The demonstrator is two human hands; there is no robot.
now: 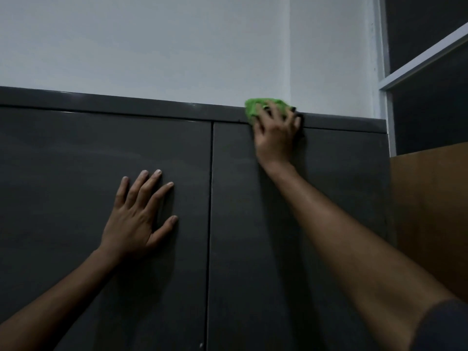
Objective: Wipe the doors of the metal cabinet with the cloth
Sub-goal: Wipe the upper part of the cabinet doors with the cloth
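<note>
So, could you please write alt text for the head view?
A right hand presses a green cloth against the top edge of a dark metal cabinet's right door, while the left hand rests flat on the left door.

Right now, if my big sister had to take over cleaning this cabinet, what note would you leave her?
Left hand: open, flat against the left door, fingers spread, holding nothing.
Right hand: presses the green cloth against the top edge of the right door, near the top rim of the cabinet.
Done: cannot tell how much has been wiped; the doors show faint smears.
Left: take the cloth down the right door, then do the left door. Both doors are closed.
</note>
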